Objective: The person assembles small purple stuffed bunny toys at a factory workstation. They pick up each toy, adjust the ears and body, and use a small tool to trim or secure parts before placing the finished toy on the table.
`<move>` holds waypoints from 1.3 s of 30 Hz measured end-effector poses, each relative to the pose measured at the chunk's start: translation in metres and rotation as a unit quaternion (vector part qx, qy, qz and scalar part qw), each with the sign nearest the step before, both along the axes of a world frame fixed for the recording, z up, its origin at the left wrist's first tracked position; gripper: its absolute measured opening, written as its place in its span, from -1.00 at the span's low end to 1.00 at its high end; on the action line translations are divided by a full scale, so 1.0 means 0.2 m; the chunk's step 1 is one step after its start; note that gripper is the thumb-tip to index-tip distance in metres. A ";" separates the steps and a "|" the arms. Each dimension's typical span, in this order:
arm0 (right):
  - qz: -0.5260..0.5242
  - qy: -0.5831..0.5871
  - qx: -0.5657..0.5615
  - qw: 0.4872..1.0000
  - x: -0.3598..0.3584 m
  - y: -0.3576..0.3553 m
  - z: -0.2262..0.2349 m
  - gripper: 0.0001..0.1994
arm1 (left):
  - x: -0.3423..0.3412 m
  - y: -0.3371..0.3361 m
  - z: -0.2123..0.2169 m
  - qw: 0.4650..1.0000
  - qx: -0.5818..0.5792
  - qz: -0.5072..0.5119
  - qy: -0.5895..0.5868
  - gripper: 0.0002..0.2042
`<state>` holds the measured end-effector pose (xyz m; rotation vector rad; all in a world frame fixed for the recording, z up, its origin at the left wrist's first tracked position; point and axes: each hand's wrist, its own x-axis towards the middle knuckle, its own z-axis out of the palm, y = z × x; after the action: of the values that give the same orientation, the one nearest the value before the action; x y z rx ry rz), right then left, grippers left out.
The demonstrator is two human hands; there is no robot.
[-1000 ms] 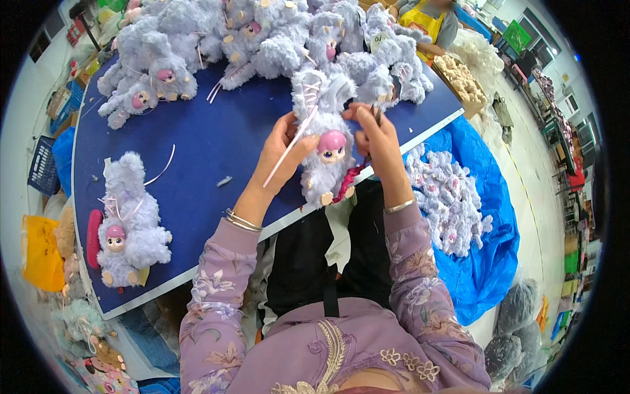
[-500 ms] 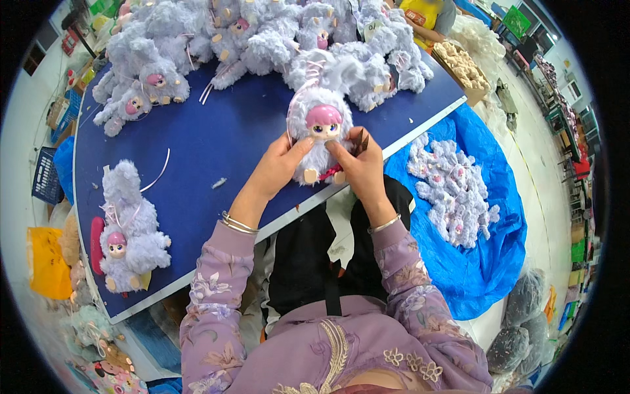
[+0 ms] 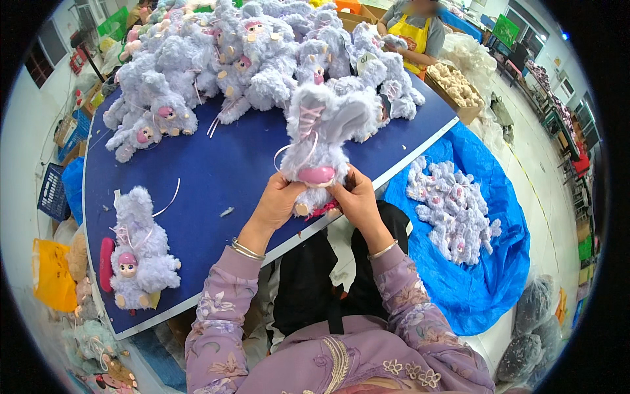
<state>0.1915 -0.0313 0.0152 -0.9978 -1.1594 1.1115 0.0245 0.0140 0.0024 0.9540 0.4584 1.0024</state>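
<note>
Head view: one lilac plush doll (image 3: pixel 319 148) gripped by my left hand (image 3: pixel 279 200) and right hand (image 3: pixel 357 200), fingers closed on it above the worktop (image 3: pixel 216 171); one finished doll (image 3: pixel 134 253) lies left.

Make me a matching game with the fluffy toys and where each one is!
Things:
1. plush toy with the pink cap
2. lone plush toy
3. big heap of plush toys
4. small pile of plush toys

Places:
A. on the blue sheet on the floor
B. at the far side of the blue table
C. held in the left hand and right hand
D. near the table's left front corner

Pairs: 1-C, 2-D, 3-B, 4-A
</note>
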 end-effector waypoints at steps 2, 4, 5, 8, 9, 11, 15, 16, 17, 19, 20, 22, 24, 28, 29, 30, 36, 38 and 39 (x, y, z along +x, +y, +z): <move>0.009 -0.021 0.004 1.000 0.00 0.00 -0.01 -0.77 | 0.00 0.01 -0.02 1.000 0.014 -0.003 0.010 -0.71; 0.003 -0.007 0.004 1.000 0.00 -0.01 0.02 -0.65 | 0.00 0.01 -0.01 1.000 0.011 -0.009 0.019 -0.69; 0.000 0.000 0.003 1.000 -0.01 -0.02 0.03 -0.59 | 0.00 0.01 0.00 1.000 0.001 -0.014 0.024 -0.68; -0.040 -0.032 0.067 0.996 -0.02 0.00 0.04 -0.40 | 0.02 -0.02 0.01 0.985 0.120 -0.014 0.123 -0.64; -0.048 0.001 0.045 0.998 -0.01 0.00 0.07 -0.32 | 0.03 -0.03 0.01 0.968 0.183 -0.011 0.170 -0.62; -0.044 -0.015 0.032 0.998 0.04 0.01 0.10 -0.34 | 0.03 -0.05 0.03 0.941 0.263 -0.020 0.212 -0.53; 0.017 -0.065 -0.021 0.998 0.16 -0.01 0.14 -0.42 | -0.05 0.01 0.09 0.919 0.304 -0.039 0.249 -0.42; 0.045 -0.053 -0.026 0.997 0.15 -0.03 0.16 -0.44 | -0.08 0.02 0.12 0.938 0.256 -0.039 0.231 -0.41; 0.063 -0.086 -0.027 0.994 0.15 -0.04 0.17 -0.45 | -0.10 0.04 0.13 0.954 0.208 -0.037 0.212 -0.40; 0.100 -0.151 -0.029 0.983 0.13 -0.06 0.15 -0.46 | -0.11 0.05 0.14 0.969 0.191 0.048 0.148 -0.45; 0.108 -0.163 -0.017 0.981 0.13 -0.07 0.14 -0.49 | -0.10 0.04 0.16 0.969 0.177 0.067 0.158 -0.51; 0.116 -0.184 -0.025 0.976 0.12 -0.08 0.17 -0.50 | -0.12 0.04 0.19 0.965 0.147 0.078 0.204 -0.63; 0.116 -0.222 -0.009 0.968 0.12 -0.07 0.17 -0.53 | -0.14 0.04 0.20 0.953 0.115 0.058 0.276 -0.74; 0.097 -0.195 -0.043 0.975 0.05 -0.08 0.18 -0.52 | -0.13 0.01 0.23 0.956 0.085 0.172 0.221 -0.93; 0.087 -0.181 -0.046 0.979 0.03 -0.08 0.17 -0.53 | -0.11 0.01 0.22 0.959 0.090 0.200 0.177 -0.93; 0.077 -0.167 -0.048 0.982 0.02 -0.08 0.16 -0.53 | -0.09 0.02 0.20 0.960 0.095 0.227 0.133 -0.92; 0.064 -0.193 -0.012 0.979 -0.03 -0.08 0.15 -0.57 | -0.11 0.08 0.14 0.957 0.081 0.273 0.046 -0.86; 0.054 -0.248 -0.026 0.967 -0.01 -0.08 0.17 -0.58 | -0.13 0.06 0.16 0.958 0.078 0.267 0.072 -0.85; 0.047 -0.275 -0.033 0.960 -0.01 -0.08 0.18 -0.59 | -0.12 0.07 0.14 0.942 0.098 0.305 0.096 -0.85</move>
<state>0.1895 -0.0470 0.0510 -1.3671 -1.6345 0.9765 0.0001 0.0271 0.0304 1.1225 0.8635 1.5418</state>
